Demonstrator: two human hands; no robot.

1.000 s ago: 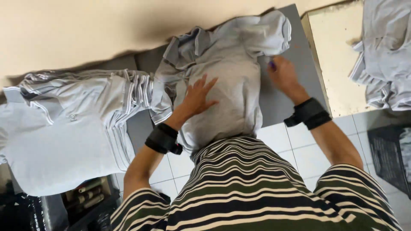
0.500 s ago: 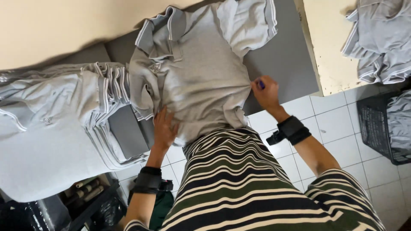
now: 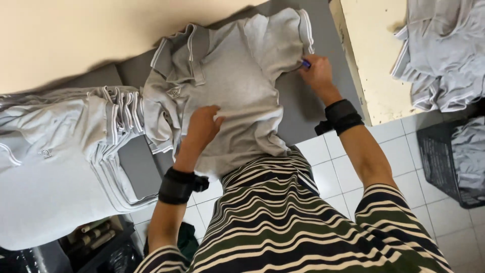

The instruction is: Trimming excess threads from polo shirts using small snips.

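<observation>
Both hands work one grey polo shirt (image 3: 237,76) mid-frame: left hand (image 3: 202,124) pressing flat, fingers spread; right hand (image 3: 317,71) pinching its sleeve.

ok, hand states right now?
Left hand: open, resting on the grey polo shirt.
Right hand: closed, pinching the shirt's sleeve edge.

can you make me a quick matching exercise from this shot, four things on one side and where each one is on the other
Things:
1. left hand
2. right hand
3. stack of grey shirts
4. black basket

Places:
A. on the tiled floor at the right
B. flat on the middle of the grey polo shirt
C. at the shirt's sleeve edge
D. piled at the left

Pairs: 1-B, 2-C, 3-D, 4-A
</observation>
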